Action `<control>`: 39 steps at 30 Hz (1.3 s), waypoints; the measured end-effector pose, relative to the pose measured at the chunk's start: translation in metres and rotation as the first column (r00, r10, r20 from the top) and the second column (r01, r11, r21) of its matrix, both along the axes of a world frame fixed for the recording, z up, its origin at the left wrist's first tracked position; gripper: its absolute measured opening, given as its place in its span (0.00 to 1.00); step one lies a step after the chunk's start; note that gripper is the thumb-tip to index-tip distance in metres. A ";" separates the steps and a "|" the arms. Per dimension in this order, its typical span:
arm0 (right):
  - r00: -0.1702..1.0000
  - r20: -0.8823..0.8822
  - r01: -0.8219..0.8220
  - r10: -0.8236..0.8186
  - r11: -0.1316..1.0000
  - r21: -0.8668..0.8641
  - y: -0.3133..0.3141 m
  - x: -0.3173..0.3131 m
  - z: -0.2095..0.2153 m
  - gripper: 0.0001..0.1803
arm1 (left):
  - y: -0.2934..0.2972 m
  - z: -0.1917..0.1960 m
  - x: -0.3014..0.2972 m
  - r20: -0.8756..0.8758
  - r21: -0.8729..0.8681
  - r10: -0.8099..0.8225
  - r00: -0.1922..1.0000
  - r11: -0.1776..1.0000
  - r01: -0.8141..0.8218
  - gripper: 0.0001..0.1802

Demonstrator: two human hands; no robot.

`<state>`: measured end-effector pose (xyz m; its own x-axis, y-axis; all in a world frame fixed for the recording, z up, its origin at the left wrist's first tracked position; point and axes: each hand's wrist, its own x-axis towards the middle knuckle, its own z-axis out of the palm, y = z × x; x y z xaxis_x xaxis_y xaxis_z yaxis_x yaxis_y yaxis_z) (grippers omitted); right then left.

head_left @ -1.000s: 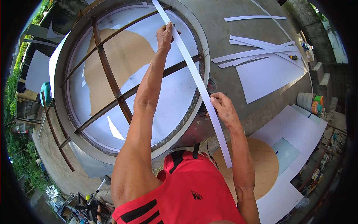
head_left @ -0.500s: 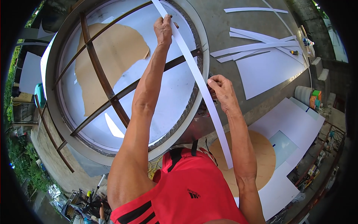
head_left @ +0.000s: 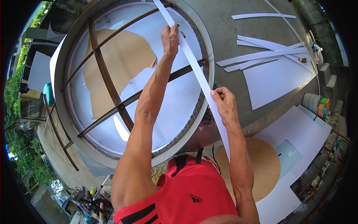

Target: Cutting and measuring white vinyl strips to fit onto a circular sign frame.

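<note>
A long, narrow white strip (head_left: 194,66) slants across the right part of a large round frame (head_left: 211,76), its lower end reaching past my right forearm. Higher up, my left hand (head_left: 170,39) is closed on the strip's edge. At the frame's right rim, my right hand (head_left: 225,104) pinches the strip between thumb and curled fingers. Dark brown metal bars (head_left: 106,78) cross inside the frame over a white surface. Beneath them lies a torn-edged piece of brown paper or card (head_left: 119,56).
Several loose white strips (head_left: 261,56) and a white sheet (head_left: 270,84) lie on the grey table to the right, with a small yellow-and-black tool (head_left: 302,60). Nearer me is a round brown board (head_left: 261,168) among white sheets. A bucket (head_left: 310,102) stands at far right.
My right hand, beside the strip earlier, now has hold of its edge. My left hand keeps its grip. The whole view has shifted slightly, moving the scene right and down.
</note>
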<state>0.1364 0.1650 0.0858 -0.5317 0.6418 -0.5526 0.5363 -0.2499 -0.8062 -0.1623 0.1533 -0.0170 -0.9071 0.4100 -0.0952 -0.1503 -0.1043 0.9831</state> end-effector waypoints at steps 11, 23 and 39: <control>1.000 -0.002 -0.030 0.031 0.993 0.118 0.002 0.005 -0.009 0.14 | 0.002 -0.003 0.003 -0.008 -0.004 0.008 1.000 1.000 -0.008 0.18; 0.984 -0.041 -0.158 0.174 0.953 0.258 0.017 0.005 -0.009 0.14 | 0.003 -0.002 -0.001 0.005 0.006 -0.041 0.999 0.999 0.041 0.19; 0.995 -0.093 -0.035 0.030 0.998 -0.056 0.012 -0.004 0.010 0.12 | 0.007 -0.007 -0.002 -0.006 0.029 -0.028 1.000 0.999 0.028 0.15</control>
